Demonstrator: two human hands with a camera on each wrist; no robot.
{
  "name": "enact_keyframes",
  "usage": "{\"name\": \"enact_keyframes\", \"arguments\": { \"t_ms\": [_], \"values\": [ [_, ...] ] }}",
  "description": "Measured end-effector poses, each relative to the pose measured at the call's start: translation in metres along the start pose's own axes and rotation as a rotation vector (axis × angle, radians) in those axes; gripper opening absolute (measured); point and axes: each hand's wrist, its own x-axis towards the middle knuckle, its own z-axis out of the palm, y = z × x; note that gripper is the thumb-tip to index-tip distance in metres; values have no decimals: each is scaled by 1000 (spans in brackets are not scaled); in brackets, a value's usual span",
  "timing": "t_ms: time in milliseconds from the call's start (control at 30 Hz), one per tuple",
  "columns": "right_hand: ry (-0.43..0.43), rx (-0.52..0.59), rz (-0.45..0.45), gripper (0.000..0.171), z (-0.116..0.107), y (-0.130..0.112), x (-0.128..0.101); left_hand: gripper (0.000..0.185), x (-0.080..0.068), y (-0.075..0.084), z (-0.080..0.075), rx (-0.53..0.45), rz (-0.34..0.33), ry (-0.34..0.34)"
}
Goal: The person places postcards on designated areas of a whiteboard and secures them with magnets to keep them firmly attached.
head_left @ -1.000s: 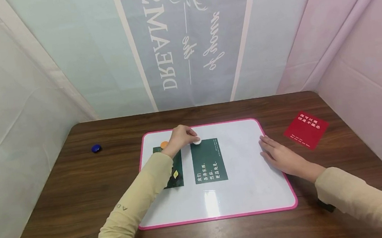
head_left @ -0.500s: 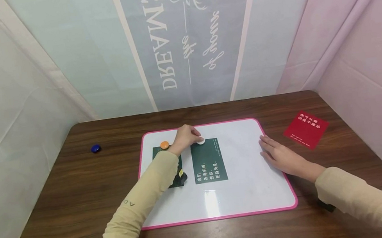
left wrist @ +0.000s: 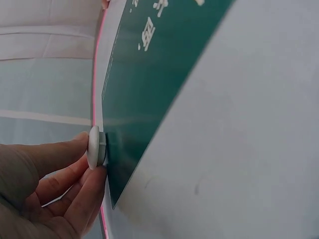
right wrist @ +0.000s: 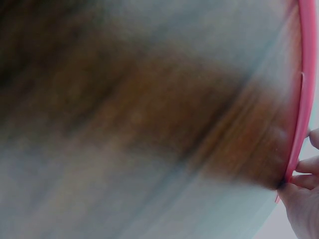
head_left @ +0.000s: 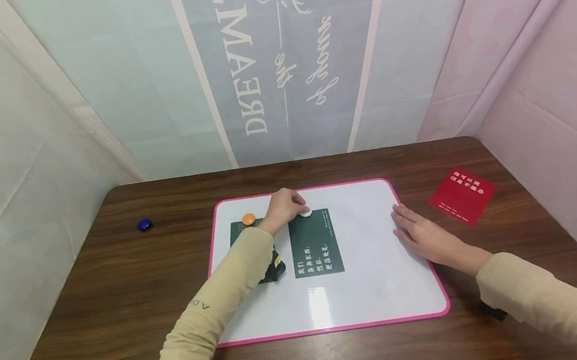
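Note:
A pink-framed whiteboard (head_left: 376,289) lies flat on the brown table. Two dark green cards lie on it; the right card (head_left: 315,242) carries white writing, the left card (head_left: 243,232) is partly under my left sleeve. My left hand (head_left: 285,205) pinches a white round magnet (head_left: 305,213) at the top edge of the right card; the left wrist view shows fingers (left wrist: 75,191) curled round the magnet (left wrist: 95,147) on the card (left wrist: 149,99). An orange magnet (head_left: 248,218) sits on the left card's top. My right hand (head_left: 423,235) rests flat on the board's right edge (right wrist: 299,114).
A blue magnet (head_left: 144,224) lies on the table (head_left: 120,294) to the far left. A red card (head_left: 462,195) with white writing lies at the right, beyond the board. Fabric walls close the table in at the back and both sides.
My left hand has carried the white magnet a little to the right along the card's top edge. The right hand has stayed put.

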Motion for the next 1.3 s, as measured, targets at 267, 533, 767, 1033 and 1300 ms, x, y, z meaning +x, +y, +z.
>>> {"name": "enact_keyframes", "arguments": {
  "t_ms": [267, 533, 767, 1033, 1300],
  "values": [
    [-5, 3, 3, 58, -1, -1, 1, 23, -1, 1, -2, 126, 84, -19],
    [-2, -1, 4, 59, -1, 0, 1, 31, -13, 1, -14, 420, 299, -51],
    [2, -2, 4, 60, 0, 0, 2, 33, -32, -7, -30, 550, 407, -51],
    [-20, -5, 15, 61, -2, -1, 2, 33, -44, -26, -51, 578, 421, -26],
    [-20, -2, 13, 60, -1, 0, 2, 34, -55, -47, -70, 572, 424, -13]
  ]
}}
